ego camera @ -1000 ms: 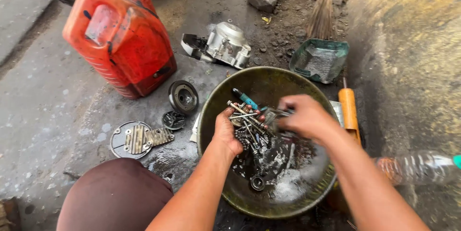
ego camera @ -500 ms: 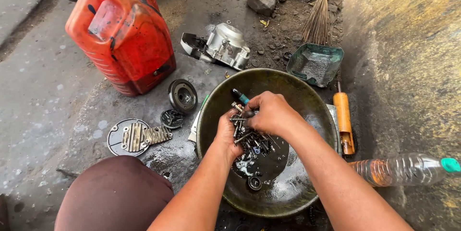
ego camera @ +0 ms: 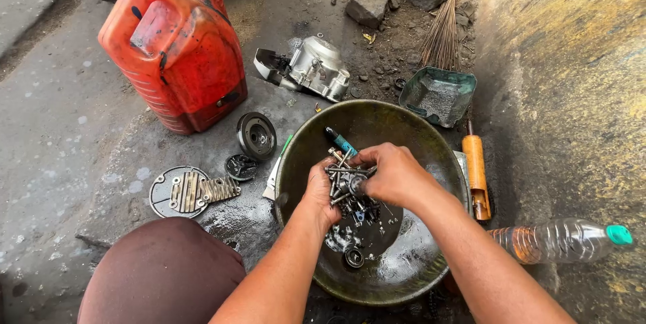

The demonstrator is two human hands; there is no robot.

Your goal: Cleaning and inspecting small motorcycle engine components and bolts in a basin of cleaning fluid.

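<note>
Left hand (ego camera: 321,193), right hand (ego camera: 393,174) cupped together, gripping greasy steel bolts (ego camera: 343,179) over round dark-green metal basin (ego camera: 437,162), catching drips; red plastic jerrycan (ego camera: 175,55) at 10 o'clock.

Roadside repair workshop, engine cover (ego camera: 306,68), fuel can (ego camera: 175,48)

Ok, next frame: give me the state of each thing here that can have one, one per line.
left hand: in the bowl, fingers closed on the bolts
right hand: gripping the same bolts
bolts: bunched between both hands
metal bowl: upright, wet inside
red jerrycan: upright, capped
plastic bottle: on its side, capped
engine cover: resting on the ground
</note>
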